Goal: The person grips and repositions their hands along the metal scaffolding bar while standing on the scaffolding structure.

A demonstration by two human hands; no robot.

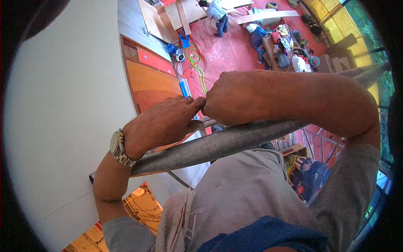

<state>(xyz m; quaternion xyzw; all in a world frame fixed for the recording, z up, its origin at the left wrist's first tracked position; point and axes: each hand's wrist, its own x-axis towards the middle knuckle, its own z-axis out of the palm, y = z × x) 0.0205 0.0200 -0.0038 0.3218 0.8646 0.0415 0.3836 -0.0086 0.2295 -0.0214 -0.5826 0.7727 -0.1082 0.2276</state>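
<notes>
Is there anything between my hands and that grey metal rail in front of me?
Nothing visible. The left hand and right hand both rest right above the grey metal rail, fingertips meeting over it. Whether they pinch something small there is hidden by the fingers.

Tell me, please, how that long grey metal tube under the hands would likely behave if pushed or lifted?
The grey metal tube looks rigid: it runs straight beneath the left hand and right hand. Its round section suggests it could roll if loose. Its length probably makes it awkward and fairly heavy.
</notes>
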